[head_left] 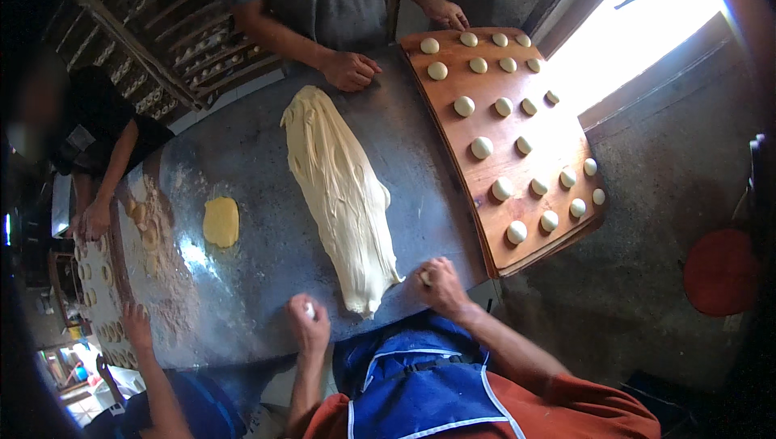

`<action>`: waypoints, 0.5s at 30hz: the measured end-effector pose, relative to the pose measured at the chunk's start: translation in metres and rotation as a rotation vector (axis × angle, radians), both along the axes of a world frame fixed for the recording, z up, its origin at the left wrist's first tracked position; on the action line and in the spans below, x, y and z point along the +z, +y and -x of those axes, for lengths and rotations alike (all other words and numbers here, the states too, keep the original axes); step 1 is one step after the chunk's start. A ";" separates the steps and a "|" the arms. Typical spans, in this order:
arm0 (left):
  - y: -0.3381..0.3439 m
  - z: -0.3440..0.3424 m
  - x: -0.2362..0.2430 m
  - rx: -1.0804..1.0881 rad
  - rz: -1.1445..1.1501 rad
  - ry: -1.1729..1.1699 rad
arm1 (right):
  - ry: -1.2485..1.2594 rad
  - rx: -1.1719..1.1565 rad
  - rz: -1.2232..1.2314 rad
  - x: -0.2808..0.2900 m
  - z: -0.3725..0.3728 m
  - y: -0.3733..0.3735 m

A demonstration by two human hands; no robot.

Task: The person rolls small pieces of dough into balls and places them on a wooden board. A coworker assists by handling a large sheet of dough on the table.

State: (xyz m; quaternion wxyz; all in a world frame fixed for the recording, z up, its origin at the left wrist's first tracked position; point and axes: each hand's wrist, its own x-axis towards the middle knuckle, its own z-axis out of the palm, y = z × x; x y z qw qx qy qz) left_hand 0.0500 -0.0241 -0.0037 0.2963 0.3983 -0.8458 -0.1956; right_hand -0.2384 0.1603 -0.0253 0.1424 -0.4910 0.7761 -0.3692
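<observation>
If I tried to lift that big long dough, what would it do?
The long dough would probably droop and stretch, since its surface lies in soft folds. It may be heavy, being far bigger than the yellow piece nearby. Unlike the round dough balls on the board, it seems unlikely to roll.

The left hand (pixel 309 323) is lying toward seven o'clock in the view, its fingers (pixel 297 307) curling inward like a loose fist. The left forearm (pixel 305 386) is pointing close to twelve, the wrist running nearly in line with it. The right hand (pixel 443 287) is sitting toward five o'clock, its fingers also bending inward. The right forearm (pixel 513 346) is slanting in from between four and five, aiming toward ten. Both hands are standing well apart.
</observation>
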 end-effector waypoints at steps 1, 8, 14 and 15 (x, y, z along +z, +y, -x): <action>-0.013 -0.026 -0.006 -0.034 -0.001 0.031 | 0.150 0.013 -0.074 0.001 0.021 0.001; -0.021 -0.001 0.047 0.108 -0.216 -0.187 | 0.136 0.010 0.127 0.019 -0.001 -0.016; -0.059 0.012 0.128 -0.405 -0.322 -0.584 | 0.238 -0.056 0.059 0.032 0.026 -0.013; -0.058 0.030 0.142 -0.446 -0.302 -0.592 | 0.191 0.136 -0.027 0.037 0.025 0.003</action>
